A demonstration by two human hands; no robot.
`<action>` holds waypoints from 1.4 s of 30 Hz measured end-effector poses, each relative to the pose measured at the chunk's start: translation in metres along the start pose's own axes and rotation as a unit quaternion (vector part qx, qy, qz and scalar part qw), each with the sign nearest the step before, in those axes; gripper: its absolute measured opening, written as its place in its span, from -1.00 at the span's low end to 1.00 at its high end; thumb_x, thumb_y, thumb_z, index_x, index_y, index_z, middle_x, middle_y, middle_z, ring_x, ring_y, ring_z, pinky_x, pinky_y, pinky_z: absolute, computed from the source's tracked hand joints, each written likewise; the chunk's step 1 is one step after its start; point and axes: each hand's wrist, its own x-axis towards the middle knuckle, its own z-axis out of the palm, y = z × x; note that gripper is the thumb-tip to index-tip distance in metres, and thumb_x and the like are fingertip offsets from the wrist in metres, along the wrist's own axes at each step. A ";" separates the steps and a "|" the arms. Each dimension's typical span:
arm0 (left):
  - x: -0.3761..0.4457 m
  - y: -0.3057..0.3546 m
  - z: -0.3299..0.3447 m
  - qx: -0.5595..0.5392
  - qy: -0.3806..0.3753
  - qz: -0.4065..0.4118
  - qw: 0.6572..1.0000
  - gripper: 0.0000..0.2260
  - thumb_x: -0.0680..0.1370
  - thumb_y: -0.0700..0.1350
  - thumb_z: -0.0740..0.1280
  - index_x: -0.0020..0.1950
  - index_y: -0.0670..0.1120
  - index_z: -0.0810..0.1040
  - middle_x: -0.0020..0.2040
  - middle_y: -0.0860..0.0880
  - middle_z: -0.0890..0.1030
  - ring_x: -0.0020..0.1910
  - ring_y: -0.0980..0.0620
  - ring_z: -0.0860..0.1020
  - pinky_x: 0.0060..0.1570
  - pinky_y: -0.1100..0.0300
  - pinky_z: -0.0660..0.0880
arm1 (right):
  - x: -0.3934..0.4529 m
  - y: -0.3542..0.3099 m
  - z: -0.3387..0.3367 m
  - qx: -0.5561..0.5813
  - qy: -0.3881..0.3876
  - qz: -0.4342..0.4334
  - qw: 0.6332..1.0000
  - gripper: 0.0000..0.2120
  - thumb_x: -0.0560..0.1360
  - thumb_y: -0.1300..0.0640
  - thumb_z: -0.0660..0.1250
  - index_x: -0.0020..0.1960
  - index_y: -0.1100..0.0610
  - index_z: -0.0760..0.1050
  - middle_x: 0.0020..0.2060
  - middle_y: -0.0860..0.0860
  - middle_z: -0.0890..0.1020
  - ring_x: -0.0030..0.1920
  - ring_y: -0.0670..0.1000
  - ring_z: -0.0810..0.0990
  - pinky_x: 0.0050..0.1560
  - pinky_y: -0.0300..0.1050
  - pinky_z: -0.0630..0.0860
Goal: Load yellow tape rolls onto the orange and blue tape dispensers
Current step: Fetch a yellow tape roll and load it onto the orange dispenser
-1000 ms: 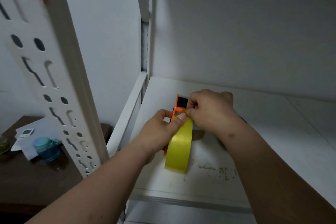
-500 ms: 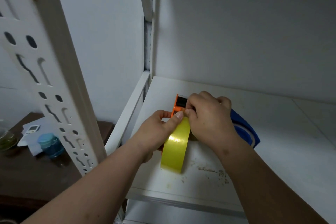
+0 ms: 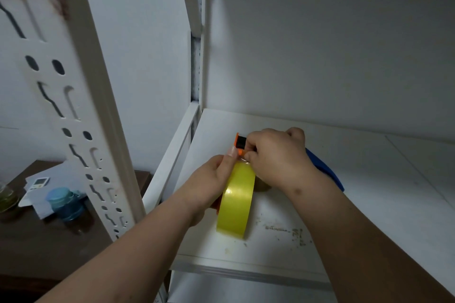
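Both hands grip, I note: left hand (image 3: pixel 209 179) clasps yellow tape roll (image 3: pixel 236 202); right hand (image 3: pixel 275 157), just above, pinches orange dispenser (image 3: pixel 240 142).

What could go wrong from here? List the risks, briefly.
1. The right hand pinches the tape end near the orange dispenser; thin tape could fold and stick to itself or to the fingers.
2. The yellow tape roll stands on edge, steadied only by the left hand; pulling may tip it.
3. Debris on the shelf could stick to the adhesive.
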 end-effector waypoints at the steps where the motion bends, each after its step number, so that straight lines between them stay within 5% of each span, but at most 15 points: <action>1: -0.001 0.001 -0.001 -0.006 -0.010 -0.010 1.000 -0.49 0.51 0.39 0.16 0.28 0.09 0.49 0.02 -0.06 0.68 -0.04 -0.05 0.68 -0.03 0.00 0.64 | -0.002 -0.001 0.000 0.005 -0.001 -0.003 1.000 -0.86 0.54 0.09 0.20 -0.17 -0.04 0.46 -0.22 -0.07 0.53 -0.19 0.00 0.50 0.02 -0.06 0.07; 6: -0.002 -0.001 -0.004 -0.019 -0.035 -0.021 0.999 -0.38 0.53 0.03 0.41 0.52 0.14 0.20 -0.06 -0.05 0.70 -0.12 -0.08 0.72 -0.12 0.00 0.65 | -0.012 -0.005 0.000 0.036 0.031 -0.010 0.999 -0.86 0.54 0.09 0.20 -0.19 -0.06 0.41 -0.16 -0.09 0.48 -0.14 -0.02 0.47 0.13 -0.03 0.13; 12: -0.004 -0.003 -0.004 -0.043 -0.036 -0.002 0.998 -0.52 0.57 0.07 0.36 0.46 0.22 0.33 -0.23 0.08 0.73 -0.21 0.04 0.73 -0.16 0.08 0.67 | -0.022 -0.010 0.005 0.073 0.081 -0.006 0.994 -0.86 0.51 0.11 0.24 -0.22 -0.05 0.39 -0.17 -0.09 0.43 -0.15 -0.04 0.44 0.18 -0.02 0.16; 19: -0.004 -0.002 -0.002 -0.021 -0.011 -0.003 1.000 -0.53 0.57 0.14 0.33 0.47 0.21 0.33 0.03 -0.04 0.71 -0.07 -0.05 0.72 -0.05 -0.07 0.68 | -0.024 -0.008 0.004 0.059 0.137 -0.018 0.989 -0.90 0.50 0.15 0.28 -0.18 0.00 0.49 -0.19 -0.12 0.43 -0.21 -0.06 0.39 0.16 -0.02 0.15; 36: 0.000 0.006 -0.007 0.009 -0.044 -0.023 0.999 -0.61 0.62 0.07 0.28 0.45 0.19 0.34 0.08 -0.10 0.69 0.01 -0.16 0.69 0.01 -0.11 0.65 | 0.006 0.003 -0.009 0.034 0.063 -0.104 0.992 -0.92 0.51 0.04 0.27 -0.13 -0.04 0.52 -0.14 -0.08 0.48 -0.07 -0.01 0.48 0.04 -0.10 0.06; 40: 0.002 0.005 -0.006 0.005 -0.046 -0.023 0.999 -0.59 0.62 0.09 0.28 0.46 0.19 0.31 0.05 -0.09 0.68 0.00 -0.15 0.69 0.00 -0.11 0.66 | 0.010 0.007 -0.014 0.071 0.016 -0.108 0.992 -0.93 0.51 0.01 0.29 -0.12 -0.05 0.54 -0.16 -0.07 0.49 -0.09 -0.01 0.49 0.07 -0.07 0.23; 42: 0.003 0.004 -0.006 0.004 -0.044 -0.020 0.999 -0.58 0.61 0.10 0.28 0.46 0.19 0.31 0.06 -0.10 0.67 0.00 -0.13 0.68 -0.02 -0.08 0.66 | 0.011 0.010 -0.018 0.105 -0.004 -0.090 0.990 -0.93 0.49 0.01 0.33 -0.12 -0.01 0.55 -0.20 -0.05 0.53 -0.14 -0.01 0.51 -0.07 -0.10 0.38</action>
